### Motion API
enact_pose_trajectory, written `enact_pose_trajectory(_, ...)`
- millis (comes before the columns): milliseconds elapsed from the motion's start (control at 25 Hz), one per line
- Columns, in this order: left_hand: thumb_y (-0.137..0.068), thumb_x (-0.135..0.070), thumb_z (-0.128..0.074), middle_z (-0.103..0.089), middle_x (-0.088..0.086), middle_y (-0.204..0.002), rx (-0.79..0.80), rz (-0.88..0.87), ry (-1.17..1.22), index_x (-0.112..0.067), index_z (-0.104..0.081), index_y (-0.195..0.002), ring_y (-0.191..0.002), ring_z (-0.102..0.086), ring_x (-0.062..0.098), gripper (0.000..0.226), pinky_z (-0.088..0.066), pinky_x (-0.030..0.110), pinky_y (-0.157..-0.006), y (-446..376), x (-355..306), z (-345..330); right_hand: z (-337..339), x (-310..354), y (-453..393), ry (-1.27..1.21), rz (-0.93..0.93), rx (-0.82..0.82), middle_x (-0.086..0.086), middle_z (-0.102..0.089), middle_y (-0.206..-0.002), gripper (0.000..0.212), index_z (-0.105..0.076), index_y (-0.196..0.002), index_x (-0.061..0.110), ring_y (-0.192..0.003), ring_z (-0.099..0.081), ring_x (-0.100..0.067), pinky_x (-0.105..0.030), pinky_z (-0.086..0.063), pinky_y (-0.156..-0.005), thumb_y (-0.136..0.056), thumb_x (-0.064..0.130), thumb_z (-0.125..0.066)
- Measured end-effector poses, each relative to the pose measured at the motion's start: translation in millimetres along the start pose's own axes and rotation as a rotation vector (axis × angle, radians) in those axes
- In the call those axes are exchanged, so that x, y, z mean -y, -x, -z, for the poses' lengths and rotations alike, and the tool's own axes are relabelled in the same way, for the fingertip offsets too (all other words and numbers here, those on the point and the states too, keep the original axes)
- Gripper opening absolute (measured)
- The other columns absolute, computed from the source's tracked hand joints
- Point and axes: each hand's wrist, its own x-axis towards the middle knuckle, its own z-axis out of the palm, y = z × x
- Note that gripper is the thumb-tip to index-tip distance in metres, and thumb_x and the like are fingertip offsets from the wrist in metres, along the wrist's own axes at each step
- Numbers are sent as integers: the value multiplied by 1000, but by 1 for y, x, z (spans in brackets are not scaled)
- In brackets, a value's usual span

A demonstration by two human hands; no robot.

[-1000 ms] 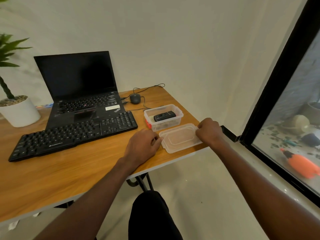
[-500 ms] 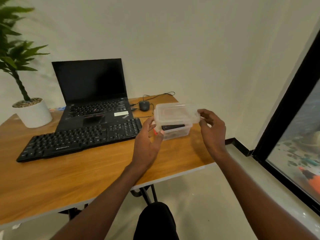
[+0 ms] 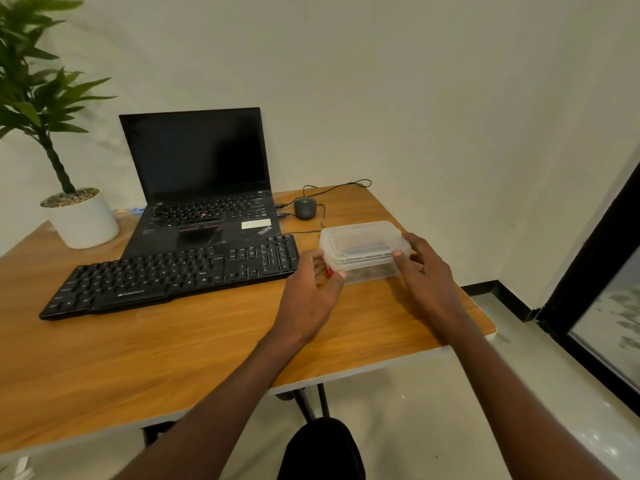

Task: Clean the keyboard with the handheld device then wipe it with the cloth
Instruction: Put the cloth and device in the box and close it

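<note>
Clear box (image 3: 367,268) sits just right of the keyboard (image 3: 173,277), lid (image 3: 363,242) laid on top; left hand (image 3: 311,292) pinches the lid's near-left corner with curled fingers, right hand (image 3: 427,271) pinches the right end, thumb (image 3: 398,259) on the rim. A dark shape shows blurred through the lid, likely the device. Thin plastic, probably light, flexible and a bit slick: best held at the stiffer rim corners, bracing the box if the lid is pressed.
</note>
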Motion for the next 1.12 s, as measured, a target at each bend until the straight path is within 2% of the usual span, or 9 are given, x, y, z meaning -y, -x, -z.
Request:
enact_pose_trajectory(240, -102, -31, -69, -68, -8, -123, -43, 49, 19, -21, -58, -124, -113, -63, -6, 27, -53, 16, -95, 1, 0, 6, 1, -4, -3, -35, 32, -48, 4, -61, -134, 41, -55, -139, 23, -116, -60, -15, -22, -52, -84, -104, 43, -54)
enact_pose_trajectory(360, -108, -35, -59, -67, -9, -113, -77, 62, -33, -20, -58, -119, -99, -61, -13, 19, -49, 7, -77, 1, -2, 7, -1, -8, -3, -24, 38, -64, 4, -61, -128, 34, -56, -129, 23, -115, -61, -18, -31, -57, -85, -102, 43, -59)
enact_pose_trajectory(480, -110, -41, -52, -67, -8, -117, -86, 92, -19, -16, -58, -129, -103, -63, -6, 32, -51, 10, -84, 1, -4, 6, -2, -8, -4, 76, 104, -96, 5, -52, -140, 40, -52, -135, 28, -125, -53, -20, -41, -53, -99, -99, 46, -59)
enact_pose_trajectory(560, -109, -47, -50, -66, -5, -132, -49, 121, 13, -19, -55, -143, -119, -64, 7, 44, -55, 27, -101, -1, -5, 5, -2, -6, -4, 209, 271, -75, 7, -43, -152, 42, -54, -137, 33, -138, -41, -19, -41, -39, -109, -99, 51, -55)
enact_pose_trajectory(640, -106, -53, -55, -65, -8, -136, 32, 142, 75, -25, -50, -149, -120, -65, 8, 51, -57, 39, -104, -4, -4, 4, -7, -5, -1, 336, 413, 17, 10, -40, -156, 40, -59, -135, 36, -143, -33, -13, -40, -30, -110, -99, 53, -58)
enact_pose_trajectory(760, -86, -66, -76, -62, -8, -140, 173, 208, 116, -34, -40, -153, -125, -65, 13, 82, -60, 44, -101, -9, -6, 5, -12, -7, 0, 409, 507, 103, 12, -47, -149, 41, -62, -130, 37, -141, -38, -11, -47, -39, -112, -95, 57, -63)
enact_pose_trajectory(880, -77, -41, -93, -53, -5, -152, 243, 229, 93, -39, -28, -159, -132, -58, 17, 105, -59, 43, -104, -15, -4, 10, -9, -8, 0, 342, 493, 104, 11, -53, -142, 38, -65, -128, 34, -137, -42, -11, -47, -42, -112, -93, 48, -70)
enact_pose_trajectory(1000, -85, -3, -83, -49, -2, -150, 196, 231, 63, -31, -21, -164, -124, -61, 17, 105, -58, 41, -104, -14, -4, 13, -7, -6, 1, 292, 465, 91, 10, -55, -140, 34, -68, -125, 31, -136, -42, -9, -42, -41, -113, -93, 41, -72)
enact_pose_trajectory(1120, -79, 5, -85, -50, 0, -146, 111, 234, 104, -29, -20, -164, -127, -57, 20, 112, -57, 45, -105, -15, 1, 14, -8, -6, 2, 280, 467, 108, 10, -55, -140, 34, -68, -125, 30, -136, -43, -10, -40, -40, -112, -93, 38, -73)
